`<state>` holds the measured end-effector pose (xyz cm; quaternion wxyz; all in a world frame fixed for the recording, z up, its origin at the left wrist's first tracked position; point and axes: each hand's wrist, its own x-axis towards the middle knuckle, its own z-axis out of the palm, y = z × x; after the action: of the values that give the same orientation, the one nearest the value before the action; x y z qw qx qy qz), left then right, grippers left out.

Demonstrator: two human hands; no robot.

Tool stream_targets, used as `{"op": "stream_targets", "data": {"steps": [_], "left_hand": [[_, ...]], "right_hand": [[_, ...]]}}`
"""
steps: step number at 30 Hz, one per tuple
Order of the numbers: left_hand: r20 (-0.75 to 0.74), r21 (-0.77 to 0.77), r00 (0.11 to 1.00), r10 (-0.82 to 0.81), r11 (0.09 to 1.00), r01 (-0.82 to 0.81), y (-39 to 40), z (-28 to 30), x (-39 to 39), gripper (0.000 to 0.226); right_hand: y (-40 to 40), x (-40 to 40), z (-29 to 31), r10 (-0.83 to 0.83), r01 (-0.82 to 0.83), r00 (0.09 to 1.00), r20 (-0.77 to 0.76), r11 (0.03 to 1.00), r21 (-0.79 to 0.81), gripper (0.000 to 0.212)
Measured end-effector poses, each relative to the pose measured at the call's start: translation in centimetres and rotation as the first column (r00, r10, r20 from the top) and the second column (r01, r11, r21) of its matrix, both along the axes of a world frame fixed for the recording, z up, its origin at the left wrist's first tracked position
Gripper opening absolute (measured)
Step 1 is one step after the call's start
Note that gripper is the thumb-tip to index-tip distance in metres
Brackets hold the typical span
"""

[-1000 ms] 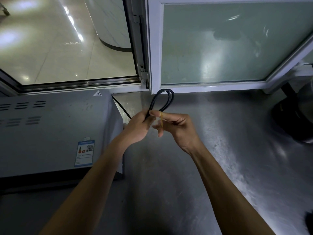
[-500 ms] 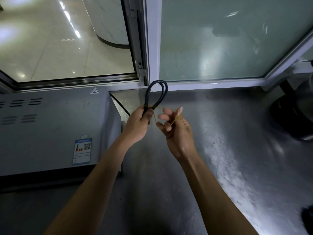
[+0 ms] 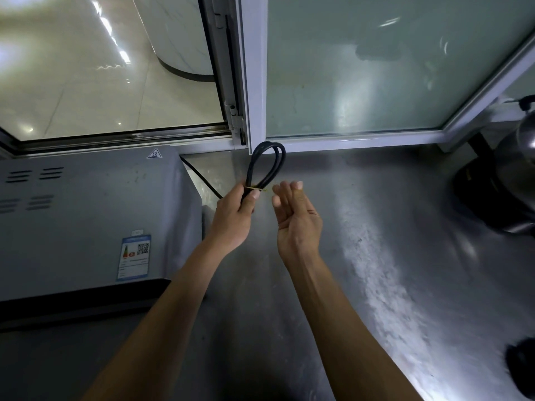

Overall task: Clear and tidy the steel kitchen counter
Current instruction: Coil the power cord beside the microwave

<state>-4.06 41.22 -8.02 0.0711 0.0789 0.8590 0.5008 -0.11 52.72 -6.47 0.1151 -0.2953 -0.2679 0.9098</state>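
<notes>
A: Status, big to small?

B: Tabletop (image 3: 362,285) steel, mostly bare. Grey oven (image 3: 86,221) sits left, dark appliance (image 3: 498,186) far right, small dark object (image 3: 522,369) near right edge.

A: Cable?

B: Black cable (image 3: 265,166) folded into a loop, held up above the tabletop near the window. Left hand (image 3: 234,218) grip pinches the bundle; rubber band (image 3: 256,188) wrapped at the pinch. Right hand (image 3: 298,218) just beside it, grip spread, holding nothing.

A: Left to do?

B: Looks bundled. Stowing it remains, plus the right-side items, I'd judge.
</notes>
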Motion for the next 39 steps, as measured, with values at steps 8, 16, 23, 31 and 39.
{"op": "stream_targets", "data": {"steps": [8, 16, 23, 31, 39], "left_hand": [[-0.089, -0.095, 0.989, -0.122, 0.989, 0.114, -0.4, 0.2, 0.4, 0.016], [-0.114, -0.165, 0.974, -0.194, 0.971, 0.174, -0.6, 0.0, 0.2, 0.013], [-0.157, -0.331, 0.944, -0.29, 0.916, 0.226, -1.0, 0.2, 0.6, 0.013], [-0.151, -0.564, 0.892, -0.426, 0.778, 0.276, -1.3, 0.2, 0.4, 0.009], [-0.016, -0.73, 0.836, -0.548, 0.578, 0.365, -1.1, -1.5, 0.4, 0.011]], "right_hand": [[1.1, -0.6, -0.5, 0.095, -0.077, 0.994, -0.049, 0.956, 0.283, 0.028], [2.4, -0.7, 0.7, 0.267, -0.251, 0.962, 0.058, 0.782, 0.571, 0.061], [3.5, -0.5, 1.3, 0.313, -0.321, 0.94, 0.134, 0.683, 0.656, 0.051], [5.1, -0.4, 0.8, 0.398, -0.442, 0.878, 0.265, 0.463, 0.768, 0.033], [5.7, -1.3, -1.8, 0.456, -0.609, 0.75, 0.478, 0.195, 0.769, 0.024]]}}
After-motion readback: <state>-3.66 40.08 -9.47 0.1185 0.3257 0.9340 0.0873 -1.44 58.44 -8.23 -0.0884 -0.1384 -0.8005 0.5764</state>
